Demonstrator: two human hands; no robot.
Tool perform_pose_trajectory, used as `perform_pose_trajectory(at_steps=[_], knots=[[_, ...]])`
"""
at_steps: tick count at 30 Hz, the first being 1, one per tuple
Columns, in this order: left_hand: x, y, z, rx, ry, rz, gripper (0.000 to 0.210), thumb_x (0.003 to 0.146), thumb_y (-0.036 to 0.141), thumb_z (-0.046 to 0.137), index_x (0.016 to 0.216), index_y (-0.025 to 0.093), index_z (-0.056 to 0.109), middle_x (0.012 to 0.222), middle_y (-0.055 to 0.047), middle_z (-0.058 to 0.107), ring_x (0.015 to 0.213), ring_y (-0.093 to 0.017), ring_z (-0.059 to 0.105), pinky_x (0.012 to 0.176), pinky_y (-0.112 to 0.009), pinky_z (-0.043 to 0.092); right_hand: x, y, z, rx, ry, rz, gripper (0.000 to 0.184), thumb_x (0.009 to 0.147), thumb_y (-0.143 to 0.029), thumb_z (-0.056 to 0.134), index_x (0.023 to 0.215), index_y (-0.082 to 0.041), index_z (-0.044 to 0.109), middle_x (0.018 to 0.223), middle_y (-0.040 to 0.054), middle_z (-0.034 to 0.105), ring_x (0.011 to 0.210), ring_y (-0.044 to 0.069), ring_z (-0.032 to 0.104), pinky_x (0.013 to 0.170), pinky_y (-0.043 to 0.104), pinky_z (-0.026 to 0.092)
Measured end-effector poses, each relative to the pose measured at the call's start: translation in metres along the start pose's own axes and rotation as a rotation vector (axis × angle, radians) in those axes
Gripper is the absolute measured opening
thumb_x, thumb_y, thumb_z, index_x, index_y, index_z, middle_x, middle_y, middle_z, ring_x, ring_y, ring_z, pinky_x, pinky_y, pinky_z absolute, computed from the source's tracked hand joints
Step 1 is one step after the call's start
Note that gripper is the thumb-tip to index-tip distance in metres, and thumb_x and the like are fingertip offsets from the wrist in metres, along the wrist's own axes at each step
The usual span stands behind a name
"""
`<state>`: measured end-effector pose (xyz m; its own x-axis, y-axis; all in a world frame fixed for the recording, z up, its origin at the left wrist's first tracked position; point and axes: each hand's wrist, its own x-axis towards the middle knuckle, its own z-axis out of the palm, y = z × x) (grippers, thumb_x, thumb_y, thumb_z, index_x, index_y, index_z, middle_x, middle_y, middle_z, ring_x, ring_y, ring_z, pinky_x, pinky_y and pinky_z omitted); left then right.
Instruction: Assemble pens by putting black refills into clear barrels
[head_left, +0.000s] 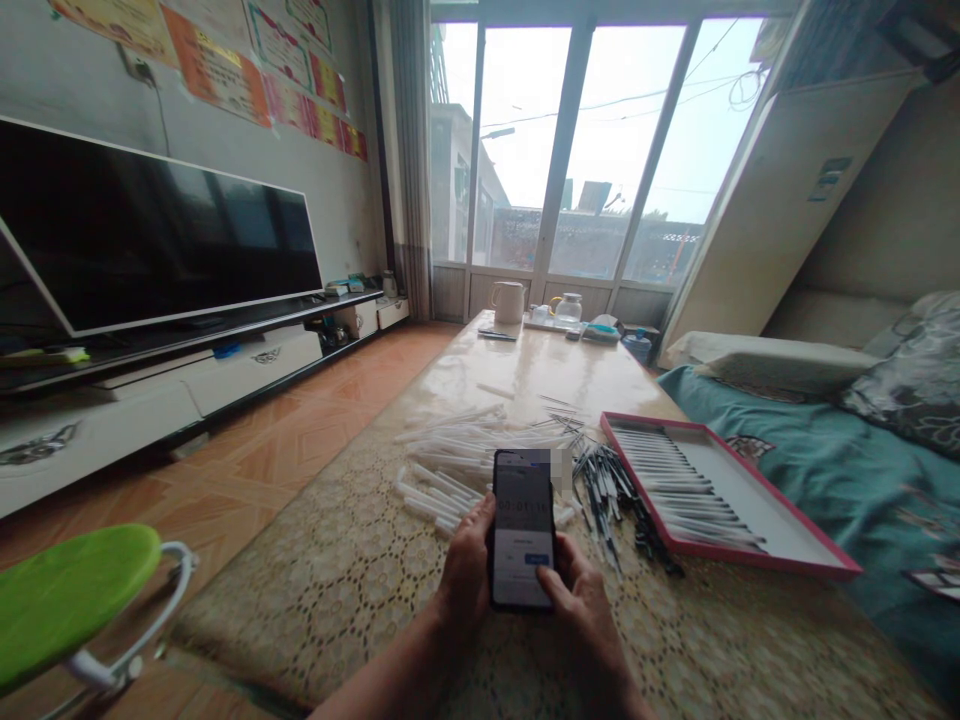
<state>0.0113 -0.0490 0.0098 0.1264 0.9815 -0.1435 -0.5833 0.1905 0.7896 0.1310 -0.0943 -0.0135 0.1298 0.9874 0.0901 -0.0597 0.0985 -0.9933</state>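
Note:
A black smartphone [523, 530] is held upright between both hands above the near part of the table. My left hand [466, 565] grips its left edge. My right hand [581, 590] holds the right edge, its thumb on the lower screen near a blue button. Behind the phone lies a heap of whitish translucent plastic tubes [442, 450]. To its right is a pile of dark, thin pen-like pieces [600, 490]. A pink-rimmed shallow box [806, 520] holds a row of slim, dark-tipped sticks [697, 490].
The long table [360, 620] has a patterned cover. At its far end stand a white kettle [508, 302] and a glass teapot [570, 308]. A green stool [75, 600] is at the left, a teal-covered sofa [840, 430] at the right. A television [165, 240] stands along the left wall.

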Motion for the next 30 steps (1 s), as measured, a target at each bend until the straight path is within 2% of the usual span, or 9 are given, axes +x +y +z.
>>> perform_pose_trajectory(at_steps=[17,21,25,30], knots=[[0.002,-0.003,-0.003,-0.020,-0.003,-0.015,0.036,0.070,0.047,0.066,0.083,0.013,0.068,0.074,-0.004,0.069,0.068,-0.020,0.063,0.067,-0.031,0.049,0.000,0.003,-0.001,-0.036,0.001,-0.012,0.026,0.071,-0.026,0.060,0.095,-0.016,0.057,0.091,0.0091,0.069,0.084,0.025,0.064,0.075,0.034,0.050],[0.001,-0.002,-0.002,-0.002,0.019,-0.001,0.039,0.068,0.049,0.066,0.084,0.013,0.068,0.074,-0.005,0.069,0.070,-0.021,0.063,0.068,-0.032,0.049,0.001,0.000,-0.002,0.003,-0.002,0.021,0.026,0.073,-0.033,0.059,0.093,-0.016,0.058,0.089,0.0081,0.069,0.084,0.025,0.064,0.074,0.034,0.050],[0.002,-0.004,-0.002,-0.033,-0.011,-0.017,0.041,0.070,0.052,0.063,0.084,0.013,0.067,0.073,-0.005,0.069,0.067,-0.020,0.063,0.067,-0.033,0.049,0.001,-0.005,-0.001,0.040,0.011,0.053,0.030,0.076,-0.044,0.054,0.088,-0.017,0.061,0.081,0.0055,0.070,0.076,0.024,0.064,0.063,0.031,0.051],[0.002,-0.003,-0.001,-0.042,-0.038,-0.029,0.034,0.076,0.046,0.059,0.085,0.014,0.066,0.074,-0.004,0.068,0.067,-0.019,0.062,0.069,-0.032,0.048,0.002,-0.007,0.000,0.091,0.027,0.079,0.034,0.075,-0.050,0.056,0.083,-0.018,0.061,0.076,0.0039,0.069,0.071,0.023,0.063,0.060,0.029,0.050]])
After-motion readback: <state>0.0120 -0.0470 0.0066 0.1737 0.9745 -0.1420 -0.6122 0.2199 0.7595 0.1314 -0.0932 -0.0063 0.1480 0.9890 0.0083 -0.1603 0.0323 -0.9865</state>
